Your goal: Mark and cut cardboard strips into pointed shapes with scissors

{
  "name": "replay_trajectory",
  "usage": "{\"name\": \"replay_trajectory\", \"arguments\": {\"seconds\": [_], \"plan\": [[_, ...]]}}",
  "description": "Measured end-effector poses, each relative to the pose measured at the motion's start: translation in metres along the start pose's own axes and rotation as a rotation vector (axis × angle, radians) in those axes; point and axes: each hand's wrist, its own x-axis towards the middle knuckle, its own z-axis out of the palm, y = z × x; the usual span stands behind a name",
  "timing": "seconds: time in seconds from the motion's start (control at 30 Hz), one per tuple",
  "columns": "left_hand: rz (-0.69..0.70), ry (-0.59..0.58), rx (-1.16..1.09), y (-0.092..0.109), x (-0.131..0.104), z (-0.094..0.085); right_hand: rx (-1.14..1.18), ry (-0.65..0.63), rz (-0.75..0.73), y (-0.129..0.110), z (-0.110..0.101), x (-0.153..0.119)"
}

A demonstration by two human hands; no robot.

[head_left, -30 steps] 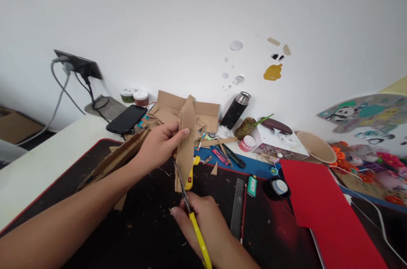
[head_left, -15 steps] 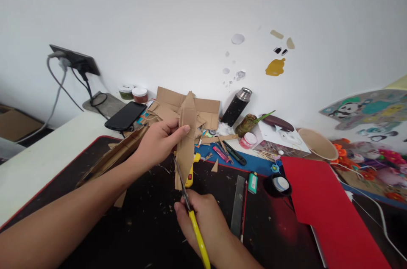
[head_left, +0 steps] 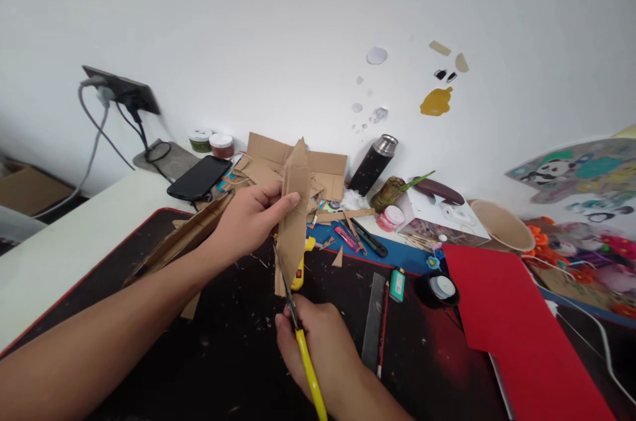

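Observation:
My left hand [head_left: 258, 212] pinches a long strip of brown cardboard [head_left: 294, 229] between thumb and fingers, its pointed end upward. Yellow-handled scissors [head_left: 309, 364] are gripped in my right hand [head_left: 322, 348]. Their blades lie along the lower left part of the strip, with cardboard on both sides of them. Part of the scissors' handle is hidden by my fingers. Behind the strip, a yellow tool [head_left: 299, 272] with a red switch shows only partly on the dark mat [head_left: 223, 355].
A folded cardboard piece [head_left: 183, 239] leans left of my forearm. Cardboard scraps [head_left: 322, 162], a black flask [head_left: 372, 166] and a phone [head_left: 199, 178] sit toward the wall. To the right lie a ruler [head_left: 372, 321], a pencil [head_left: 383, 328], a green box [head_left: 397, 284] and a red sheet [head_left: 511, 301].
Both hands, the cardboard strip and the scissors keep nearly the same pose. The whole view has shifted slightly, with the background moving a little to the right.

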Motion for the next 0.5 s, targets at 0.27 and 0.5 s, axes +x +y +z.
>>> {"name": "replay_trajectory", "arguments": {"seconds": [0.27,0.5], "plan": [[-0.031,-0.029,-0.062,0.0006,-0.0011,0.0016,-0.002,0.017,-0.053,-0.0004,-0.0039,-0.0017],[0.014,-0.022,-0.032,0.0018,-0.0009,0.0022,0.029,0.036,-0.074,0.0009,-0.0033,-0.0024]]}}
